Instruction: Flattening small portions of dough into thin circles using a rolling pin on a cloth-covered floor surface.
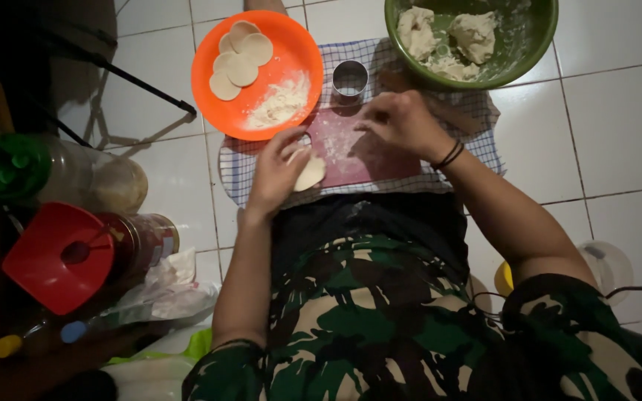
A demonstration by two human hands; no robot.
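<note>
My left hand (275,172) holds a flat round piece of dough (311,171) over the left edge of a pink cutting board (365,156). My right hand (403,122) hovers above the board's upper right part, fingers curled, nothing visible in it. A round metal cutter ring (350,77) stands just beyond the board. An orange plate (291,44) at the far left carries several cut dough discs (241,59) and a heap of flour (282,104). A green bowl (536,44) at the far right holds lumps of dough (474,35).
A blue checked cloth (235,167) lies under the board on a white tiled floor (618,119). To my left stand a red funnel-like lid (57,256), jars (143,238), a green-capped container (9,165) and plastic bags (176,293). A clear lid (607,267) lies at the right.
</note>
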